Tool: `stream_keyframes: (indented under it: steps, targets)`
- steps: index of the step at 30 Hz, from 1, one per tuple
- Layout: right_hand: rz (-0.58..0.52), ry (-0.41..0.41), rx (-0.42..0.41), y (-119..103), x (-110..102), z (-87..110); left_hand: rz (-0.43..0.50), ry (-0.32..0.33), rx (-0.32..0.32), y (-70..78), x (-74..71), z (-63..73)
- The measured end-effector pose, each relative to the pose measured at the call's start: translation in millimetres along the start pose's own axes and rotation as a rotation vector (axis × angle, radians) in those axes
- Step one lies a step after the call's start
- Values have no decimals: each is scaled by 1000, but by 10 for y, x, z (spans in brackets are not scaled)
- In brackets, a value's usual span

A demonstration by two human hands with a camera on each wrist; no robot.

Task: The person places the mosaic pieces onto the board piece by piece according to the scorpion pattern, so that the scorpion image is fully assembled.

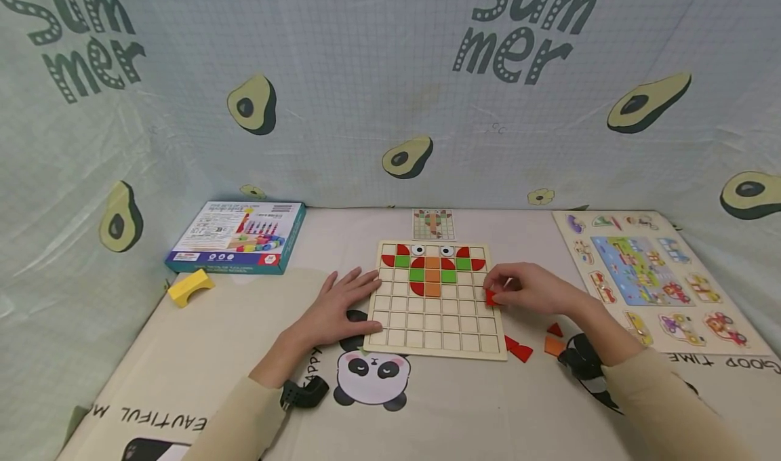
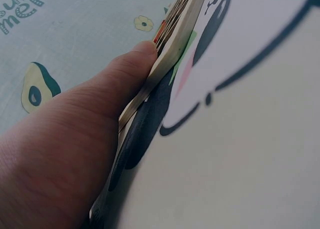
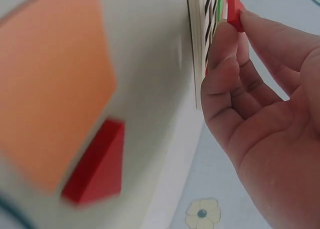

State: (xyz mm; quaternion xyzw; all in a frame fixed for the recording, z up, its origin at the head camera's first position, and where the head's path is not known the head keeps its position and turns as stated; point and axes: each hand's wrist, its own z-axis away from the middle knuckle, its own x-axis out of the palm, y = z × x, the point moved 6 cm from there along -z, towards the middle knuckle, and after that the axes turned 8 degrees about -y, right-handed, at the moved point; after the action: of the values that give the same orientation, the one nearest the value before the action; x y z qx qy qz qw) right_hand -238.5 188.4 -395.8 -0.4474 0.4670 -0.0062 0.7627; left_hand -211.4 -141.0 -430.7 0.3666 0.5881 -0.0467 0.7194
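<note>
A wooden grid board (image 1: pixel 445 342) lies in the middle of the table, with red, green and orange pieces and two round eye pieces set in its upper cells. My left hand (image 1: pixel 344 308) rests along the board's left edge, fingers spread; in the left wrist view its thumb (image 2: pixel 127 71) presses on the rim. Between thumb and fingertips my right hand (image 1: pixel 531 288) pinches a small red piece (image 3: pixel 234 13) at the board's right edge. Beside the board lie loose red pieces (image 1: pixel 521 352), a red triangle (image 1: pixel 554 329) and an orange square (image 1: pixel 554 346).
Behind the board is a small pattern card (image 1: pixel 434 225). A picture puzzle board (image 1: pixel 647 271) lies to the right. At the left are a flat toy box (image 1: pixel 238 237) and a yellow arch block (image 1: pixel 190 287). A patterned cloth wall (image 1: pixel 329 108) stands at the back.
</note>
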Motion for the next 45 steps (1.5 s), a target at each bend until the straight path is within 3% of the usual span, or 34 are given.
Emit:
stream_keyframes:
  steps: [9, 19, 32, 45]
  targets:
    - [-62, 10, 32, -80, 85, -290, -9, 1, 0, -2, 4, -6]
    - [-33, 29, 34, -170, 157, -544, -12, 0, 2, -6, 15, -24]
    - [17, 41, 69, -222, 198, -608, -8, 5, 6, -14, 19, -23]
    - [27, -5, 61, -235, 237, -638, -7, 1, 2, -20, 19, -2]
